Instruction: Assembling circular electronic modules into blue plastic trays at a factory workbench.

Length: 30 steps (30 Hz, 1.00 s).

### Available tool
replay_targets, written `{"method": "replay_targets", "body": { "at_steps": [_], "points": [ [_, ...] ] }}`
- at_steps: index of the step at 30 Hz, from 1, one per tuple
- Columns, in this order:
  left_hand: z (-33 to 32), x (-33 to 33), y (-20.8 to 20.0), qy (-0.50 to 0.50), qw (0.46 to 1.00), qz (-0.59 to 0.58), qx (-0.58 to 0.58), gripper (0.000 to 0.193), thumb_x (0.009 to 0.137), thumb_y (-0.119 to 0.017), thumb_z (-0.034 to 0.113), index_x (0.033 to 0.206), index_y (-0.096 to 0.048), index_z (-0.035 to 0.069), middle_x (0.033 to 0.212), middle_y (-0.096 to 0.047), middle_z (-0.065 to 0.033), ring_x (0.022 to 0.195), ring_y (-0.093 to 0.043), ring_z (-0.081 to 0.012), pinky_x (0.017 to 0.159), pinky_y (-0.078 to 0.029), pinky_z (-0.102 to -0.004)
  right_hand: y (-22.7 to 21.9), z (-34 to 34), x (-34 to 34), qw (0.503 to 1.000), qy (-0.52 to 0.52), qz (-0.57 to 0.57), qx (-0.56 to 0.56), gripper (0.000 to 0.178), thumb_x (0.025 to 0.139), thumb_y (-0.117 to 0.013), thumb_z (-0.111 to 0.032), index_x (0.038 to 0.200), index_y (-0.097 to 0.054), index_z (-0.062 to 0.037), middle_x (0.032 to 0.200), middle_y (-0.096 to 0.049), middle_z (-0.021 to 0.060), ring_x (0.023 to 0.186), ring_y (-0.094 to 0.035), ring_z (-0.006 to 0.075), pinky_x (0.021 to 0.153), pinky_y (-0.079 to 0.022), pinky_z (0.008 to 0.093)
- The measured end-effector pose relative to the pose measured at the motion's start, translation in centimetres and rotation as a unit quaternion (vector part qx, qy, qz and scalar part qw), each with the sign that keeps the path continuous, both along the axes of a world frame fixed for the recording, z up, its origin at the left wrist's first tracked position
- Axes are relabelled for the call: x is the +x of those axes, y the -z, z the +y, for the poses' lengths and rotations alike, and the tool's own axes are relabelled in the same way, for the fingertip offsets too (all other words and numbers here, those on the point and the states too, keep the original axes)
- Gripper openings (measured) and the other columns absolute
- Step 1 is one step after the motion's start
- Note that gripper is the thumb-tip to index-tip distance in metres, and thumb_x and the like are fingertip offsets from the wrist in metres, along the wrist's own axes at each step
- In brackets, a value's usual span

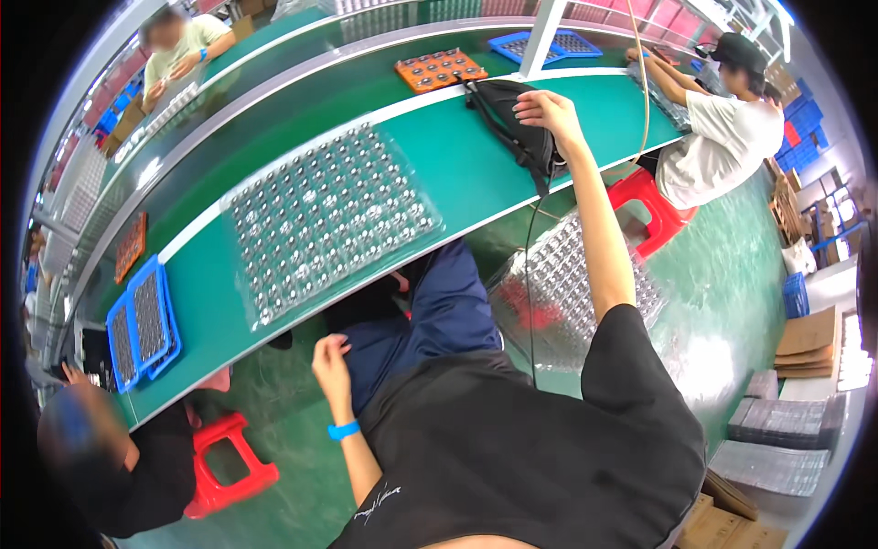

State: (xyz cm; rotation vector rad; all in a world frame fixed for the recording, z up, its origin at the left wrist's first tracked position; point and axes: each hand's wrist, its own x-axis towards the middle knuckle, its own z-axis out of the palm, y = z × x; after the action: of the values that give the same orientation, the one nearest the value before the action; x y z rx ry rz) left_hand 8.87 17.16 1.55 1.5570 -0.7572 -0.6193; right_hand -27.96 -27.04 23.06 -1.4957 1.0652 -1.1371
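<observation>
My right hand (546,112) is raised at the end of my outstretched arm, above a black backpack (512,114) on the green bench. Its fingers are loosely bent and apart, with nothing visible in them. My left hand (332,364), a blue band (344,430) on its wrist, hovers beside my lap, below the bench edge. Those fingers are half curled and look empty. A large clear plastic tray (320,215) with rows of small dark, shiny round parts lies on the bench in front of me; neither hand touches it.
Blue trays (146,320) stand at the bench's left end. An orange tray (439,69) and more blue trays (558,44) sit farther back. Filled clear trays (576,284) are stacked low at my right, near a red stool (649,212). Co-workers sit at both sides and opposite.
</observation>
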Motion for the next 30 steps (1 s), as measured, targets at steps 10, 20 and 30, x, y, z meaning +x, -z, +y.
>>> {"method": "replay_targets", "body": {
  "at_steps": [10, 20, 30],
  "points": [
    [8.2, 10.0, 21.6, 0.091, 0.966, -0.049, 0.238, 0.046, 0.107, -0.051, 0.027, 0.136, -0.06, -0.007, 0.131, -0.069, -0.0198, 0.118, -0.064, -0.0318, 0.103, -0.048, -0.039, 2.6, -18.9, 9.8, 0.946, 0.148, 0.273, -0.094, 0.055, 0.091, -0.067, -0.036, 0.128, -0.068, 0.005, 0.124, -0.069, 0.0267, 0.123, -0.062, 0.0379, 0.108, -0.048, 0.0429],
    [-7.8, 15.5, 22.6, 0.115, 0.966, -0.035, 0.227, 0.047, 0.107, -0.051, 0.028, 0.137, -0.06, -0.007, 0.132, -0.068, -0.0197, 0.119, -0.064, -0.0317, 0.104, -0.048, -0.0391, 7.9, -35.4, 9.7, 0.798, 0.519, 0.305, 0.014, 0.079, 0.089, -0.061, -0.04, 0.139, -0.039, 0.0181, 0.149, -0.041, 0.0372, 0.14, -0.043, 0.049, 0.119, -0.034, 0.0569],
    [-12.9, 16.1, 25.3, 0.14, 0.964, 0.014, 0.225, 0.049, 0.106, -0.051, 0.029, 0.138, -0.059, -0.007, 0.133, -0.068, -0.0196, 0.119, -0.064, -0.0316, 0.104, -0.048, -0.0392, 7.4, -39.0, 7.1, 0.787, 0.56, 0.237, 0.105, 0.094, 0.092, -0.062, -0.042, 0.145, -0.024, 0.0257, 0.152, -0.041, 0.0374, 0.141, -0.048, 0.0467, 0.119, -0.038, 0.0487]
  ]
}}
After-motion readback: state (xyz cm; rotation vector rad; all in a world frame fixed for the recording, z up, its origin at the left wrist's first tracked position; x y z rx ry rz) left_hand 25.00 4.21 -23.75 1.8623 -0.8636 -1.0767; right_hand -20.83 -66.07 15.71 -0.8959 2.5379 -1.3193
